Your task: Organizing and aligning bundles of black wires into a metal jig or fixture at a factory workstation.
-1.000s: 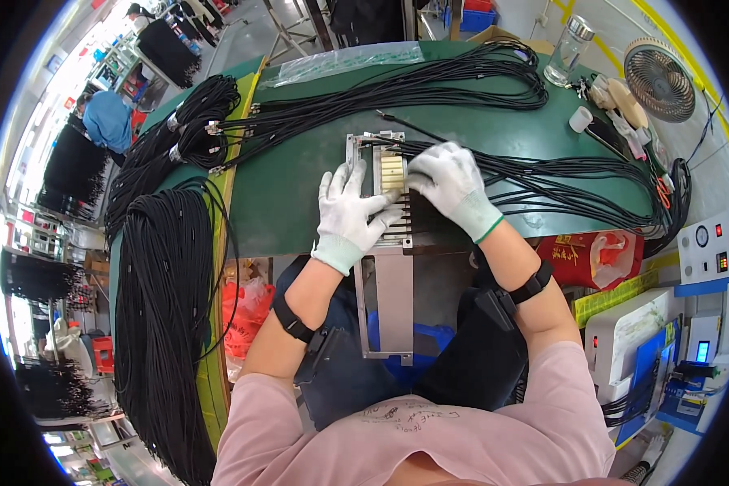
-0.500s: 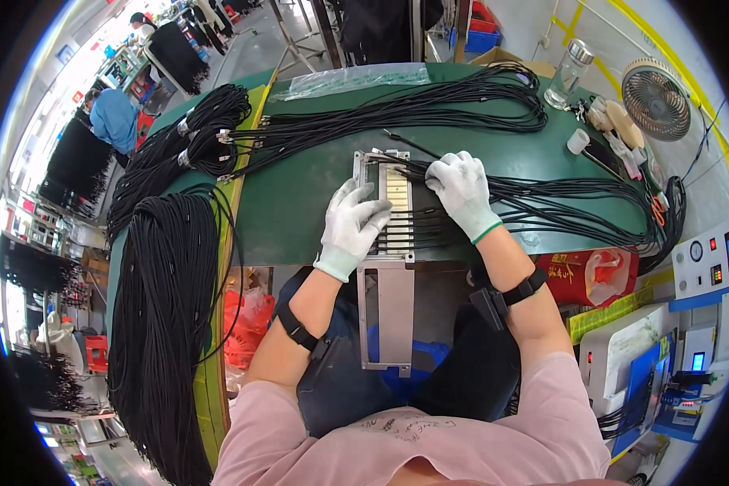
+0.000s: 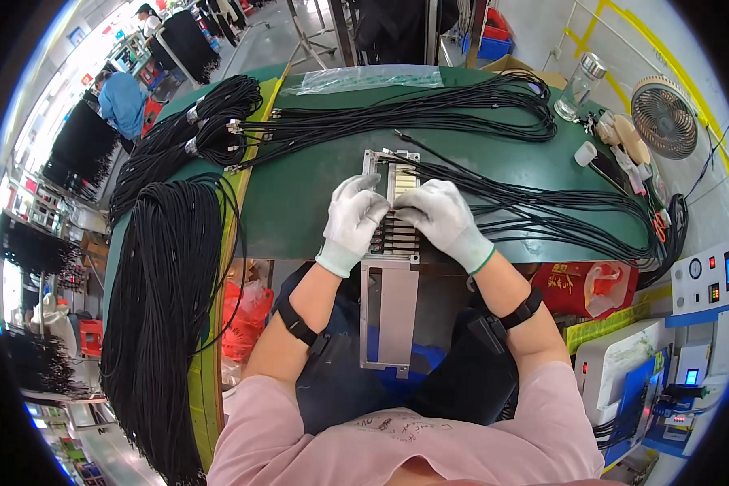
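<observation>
A metal fixture [image 3: 390, 316] with a row of pale slots reaches over the table's front edge toward my lap. Several black cables [image 3: 534, 193] lead from its right side across the table, and the ends of some lie in the lower slots. Both hands wear white gloves and meet over the middle of the fixture. My right hand [image 3: 445, 217] pinches a cable at a slot. Close beside it, the fingertips of my left hand [image 3: 353, 219] are pressed together over the left edge; whatever they hold is hidden.
Bundles of black cable [image 3: 174, 300] hang over the table's left side, and more cables [image 3: 429, 109] lie at the back near a clear plastic bag [image 3: 364, 79]. A glass bottle [image 3: 581, 85] and a fan [image 3: 664, 117] stand at the right. A red bag [image 3: 587, 287] is below the edge.
My right hand has moved left and nearer to me, from the loose cables to the middle of the fixture. My left hand's fingers have drawn together there.
</observation>
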### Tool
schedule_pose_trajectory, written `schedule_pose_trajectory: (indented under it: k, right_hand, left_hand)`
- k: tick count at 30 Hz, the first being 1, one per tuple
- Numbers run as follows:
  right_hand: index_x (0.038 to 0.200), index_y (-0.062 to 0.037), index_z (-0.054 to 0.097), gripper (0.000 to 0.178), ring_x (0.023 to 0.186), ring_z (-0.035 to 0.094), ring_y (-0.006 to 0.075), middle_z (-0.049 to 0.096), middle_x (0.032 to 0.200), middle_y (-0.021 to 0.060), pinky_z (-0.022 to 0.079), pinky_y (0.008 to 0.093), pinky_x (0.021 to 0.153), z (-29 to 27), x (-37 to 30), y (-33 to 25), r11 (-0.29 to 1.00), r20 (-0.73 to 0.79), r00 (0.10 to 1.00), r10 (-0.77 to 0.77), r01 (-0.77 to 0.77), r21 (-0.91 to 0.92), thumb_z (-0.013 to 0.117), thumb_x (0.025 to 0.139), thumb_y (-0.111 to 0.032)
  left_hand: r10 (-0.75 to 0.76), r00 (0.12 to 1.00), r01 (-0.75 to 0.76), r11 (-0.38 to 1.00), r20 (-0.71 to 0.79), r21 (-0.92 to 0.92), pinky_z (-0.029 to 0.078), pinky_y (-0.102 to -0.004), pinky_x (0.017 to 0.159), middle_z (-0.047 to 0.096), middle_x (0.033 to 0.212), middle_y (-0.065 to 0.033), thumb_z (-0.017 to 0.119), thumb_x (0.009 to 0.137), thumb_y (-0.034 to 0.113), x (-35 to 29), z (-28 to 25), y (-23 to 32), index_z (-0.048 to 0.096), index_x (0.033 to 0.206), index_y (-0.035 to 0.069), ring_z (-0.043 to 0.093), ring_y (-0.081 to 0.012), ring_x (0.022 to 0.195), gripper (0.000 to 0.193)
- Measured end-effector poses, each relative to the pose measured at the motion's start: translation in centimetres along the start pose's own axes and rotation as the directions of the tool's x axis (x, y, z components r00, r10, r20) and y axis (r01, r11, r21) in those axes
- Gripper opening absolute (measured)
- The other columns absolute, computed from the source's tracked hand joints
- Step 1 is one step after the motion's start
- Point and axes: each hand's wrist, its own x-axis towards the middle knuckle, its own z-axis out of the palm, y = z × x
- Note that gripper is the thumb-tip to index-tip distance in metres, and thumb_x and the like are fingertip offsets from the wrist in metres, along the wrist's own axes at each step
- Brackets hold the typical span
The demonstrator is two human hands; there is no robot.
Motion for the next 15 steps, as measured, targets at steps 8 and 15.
schedule_pose_trajectory:
  k: [8, 15]
  right_hand:
    - [0.084, -0.0107, 0.069, 0.009, 0.085, 0.059, 0.0244, 0.066, 0.080, 0.0031, 0.044, 0.0378, 0.079, -2.4, -0.6, 1.8, 0.967, 0.047, 0.993, 0.107, -0.093, -0.237, 0.071, 0.075, -0.013]
    - [0.081, -0.0124, 0.068, 0.006, 0.084, 0.058, 0.0239, 0.063, 0.077, 0.0014, 0.043, 0.0379, 0.079, -2.3, -1.0, 2.6, 0.926, 0.016, 0.996, 0.088, -0.076, -0.369, 0.070, 0.076, -0.015]
  left_hand:
    - [-0.185, 0.982, 0.190, 0.968, -0.048, 0.167, 0.044, -0.0407, 0.096, 0.067, 0.109, -0.0147, 0.065, 0.084, 0.018, -0.4, -0.8, -1.6, 0.071, 0.093, 0.006, 0.058, -0.0318, 0.109, 0.016]
    - [-0.250, 0.968, 0.248, 0.957, -0.007, 0.153, 0.045, -0.0368, 0.093, 0.067, 0.107, -0.0131, 0.058, 0.091, 0.019, -0.5, -0.7, -2.5, 0.071, 0.102, 0.005, 0.059, -0.0285, 0.103, 0.022]
